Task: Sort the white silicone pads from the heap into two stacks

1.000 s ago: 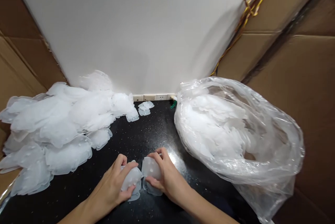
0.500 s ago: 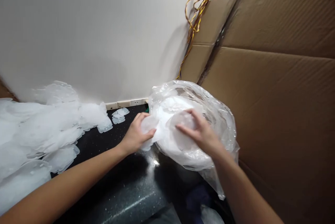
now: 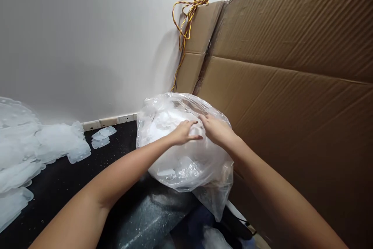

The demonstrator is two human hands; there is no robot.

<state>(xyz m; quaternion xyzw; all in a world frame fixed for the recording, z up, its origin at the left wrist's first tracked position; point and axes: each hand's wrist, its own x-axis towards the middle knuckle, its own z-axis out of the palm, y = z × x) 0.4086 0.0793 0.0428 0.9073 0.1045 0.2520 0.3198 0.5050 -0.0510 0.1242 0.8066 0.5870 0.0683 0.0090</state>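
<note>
A clear plastic bag [image 3: 186,175] bulges with thin, whitish translucent sheets [image 3: 163,124] and stands at the corner of a black surface. My left hand [image 3: 183,132] is over the bag's mouth, thumb and fingers spread apart, with no sheet plainly gripped. My right hand [image 3: 217,129] reaches in from the right side of the bag, its fingertips close to those of my left. Its thumb and the underside of its fingers are hidden, so I cannot tell whether it holds anything.
Many similar sheets lie in a broad heap [image 3: 55,142] on the black surface [image 3: 70,179] at left, with a few apart [image 3: 101,136]. A large cardboard sheet [image 3: 291,124] rises on the right. Yellow-brown twisted cord [image 3: 189,12] hangs by the wall, above sockets [image 3: 126,118].
My left hand has moved from the bag's left edge, where it held translucent sheets, to over its middle, near my right hand. The view has turned right, shifting the bag left in the picture.
</note>
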